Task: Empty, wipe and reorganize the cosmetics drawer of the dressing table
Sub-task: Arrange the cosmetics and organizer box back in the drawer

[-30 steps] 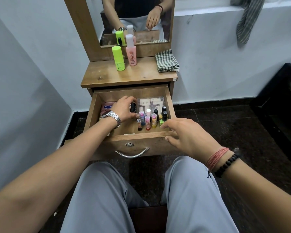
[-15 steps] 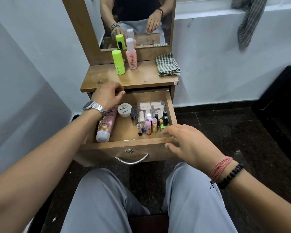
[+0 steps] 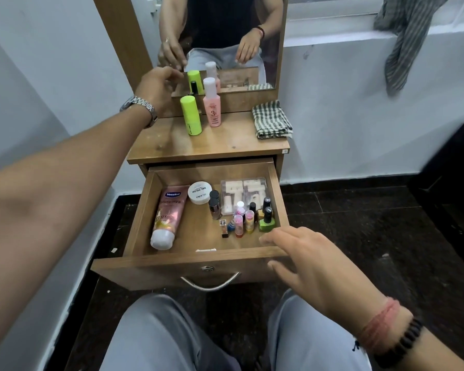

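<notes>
The wooden drawer (image 3: 198, 259) is pulled out under the dressing table top (image 3: 214, 145). In it lie a pink Vaseline tube (image 3: 166, 218), a white nail-polish-remover jar (image 3: 198, 192), two dark-capped bottles (image 3: 214, 206), a clear nail box (image 3: 243, 194) and several small nail polish bottles (image 3: 248, 219). My left hand (image 3: 158, 87) is raised over the table's back left, beside the green bottle (image 3: 190, 115) and the pink bottle (image 3: 212, 105). Its fingers are curled and whatever is inside them is hidden. My right hand (image 3: 306, 259) rests with straight fingers at the drawer's front right corner.
A folded checked cloth (image 3: 271, 120) lies at the table's right back. The mirror (image 3: 225, 41) stands behind the bottles. A striped cloth (image 3: 405, 36) hangs from the window ledge on the right. A dark piece of furniture (image 3: 450, 183) stands at the far right, and my knees are below the drawer.
My left hand rose out of the drawer and moved up to the table's back left near the green bottle. The tube and white jar came into view. My right hand stayed at the drawer front.
</notes>
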